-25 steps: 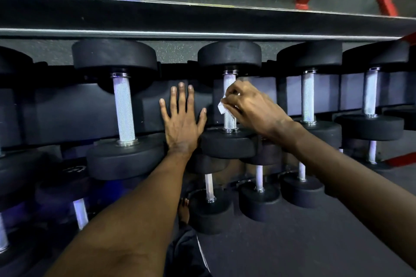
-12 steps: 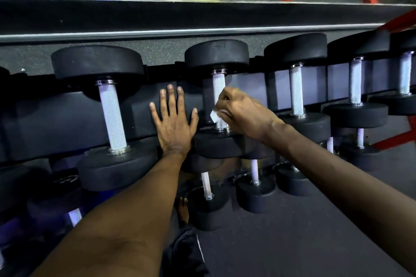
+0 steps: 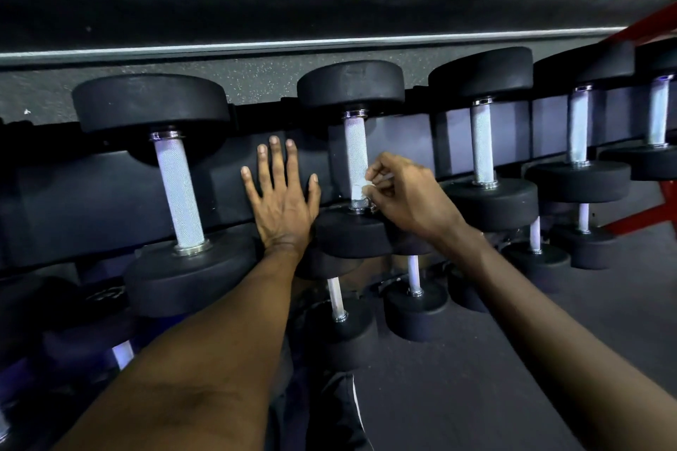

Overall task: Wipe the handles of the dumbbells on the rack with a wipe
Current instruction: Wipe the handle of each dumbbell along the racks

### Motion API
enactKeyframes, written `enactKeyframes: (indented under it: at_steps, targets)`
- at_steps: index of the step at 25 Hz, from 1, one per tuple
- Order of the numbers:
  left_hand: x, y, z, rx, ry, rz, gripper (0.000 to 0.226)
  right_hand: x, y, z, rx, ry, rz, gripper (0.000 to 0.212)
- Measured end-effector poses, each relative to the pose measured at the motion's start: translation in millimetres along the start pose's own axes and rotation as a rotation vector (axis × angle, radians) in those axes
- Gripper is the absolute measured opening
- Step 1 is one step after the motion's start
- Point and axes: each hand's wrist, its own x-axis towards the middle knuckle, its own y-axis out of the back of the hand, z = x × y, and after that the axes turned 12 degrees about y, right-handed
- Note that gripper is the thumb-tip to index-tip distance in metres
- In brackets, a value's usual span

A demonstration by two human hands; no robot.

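Wiping low on the knurled silver handle [image 3: 356, 154] of the middle black dumbbell [image 3: 351, 84].
With right grip [image 3: 406, 194] pinching the small white wipe [image 3: 360, 191] there and left grip [image 3: 282, 201] splayed flat on the dark rack panel [image 3: 223, 183], wrap round and draw up to the top collar, pressing into the knurling.

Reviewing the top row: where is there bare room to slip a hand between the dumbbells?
The widest gap, between the large dumbbell and the middle dumbbell, is partly taken by the left hand. Bare panel shows above the right hand, which pinches the wipe, before the next dumbbell. Farther right, heads crowd together.
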Motion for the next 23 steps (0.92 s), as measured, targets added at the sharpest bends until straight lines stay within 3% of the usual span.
enactKeyframes:
  at_steps: [7, 11, 23]
  targets:
    - [-1, -1, 0, 0.006, -0.006, 0.017, 0.067, 4, -17, -8, 0.151, -0.247, 0.331, 0.011]
    - [-1, 0, 0, 0.033, -0.018, 0.014, 0.067, 4, -22, -8, 0.12, -0.238, 0.299, 0.011]
    - [0, -1, -2, 0.057, -0.014, 0.011, 0.065, 33, -24, -12, 0.204, -0.159, 0.501, 0.007]
